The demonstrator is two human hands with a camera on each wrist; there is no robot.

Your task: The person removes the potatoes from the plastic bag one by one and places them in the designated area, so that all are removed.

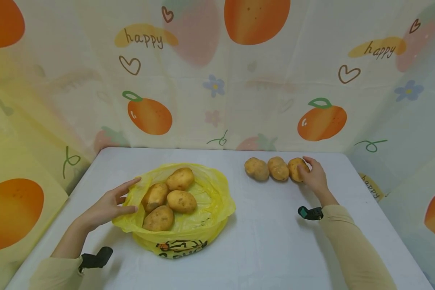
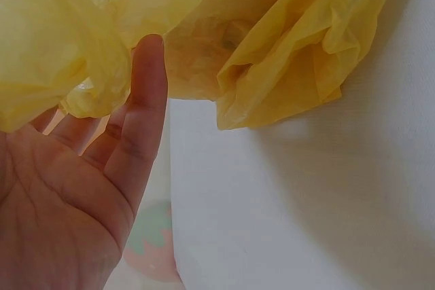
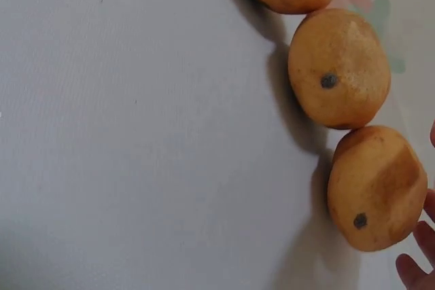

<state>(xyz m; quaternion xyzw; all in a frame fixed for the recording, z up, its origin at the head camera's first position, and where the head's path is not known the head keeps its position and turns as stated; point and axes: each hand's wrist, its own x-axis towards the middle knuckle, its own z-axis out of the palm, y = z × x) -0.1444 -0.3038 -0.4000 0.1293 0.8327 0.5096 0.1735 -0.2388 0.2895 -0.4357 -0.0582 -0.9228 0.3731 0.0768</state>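
At the left rim of a yellow plastic bag (image 1: 214, 201) is my left hand (image 1: 106, 205), its fingers spread and fairly straight. In the left wrist view the bag's crumpled plastic (image 2: 285, 52) lies over some of these fingers, hiding their tips. Inside the wide-mouthed bag sit several potatoes (image 1: 181, 201). My right hand (image 1: 316, 177) is at the rightmost potato (image 1: 295, 167) of three lined up on the table, thumb in front and a finger behind. In the right wrist view the fingertips (image 3: 411, 269) are right beside that potato, not wrapped round it.
The other two potatoes of the row, a middle one (image 1: 278, 168) and a left one (image 1: 256, 169), stand near the back edge of the white table (image 1: 268, 249). Behind it hangs a fruit-printed curtain (image 1: 257, 88). Each wrist wears a black camera mount (image 1: 96, 257).
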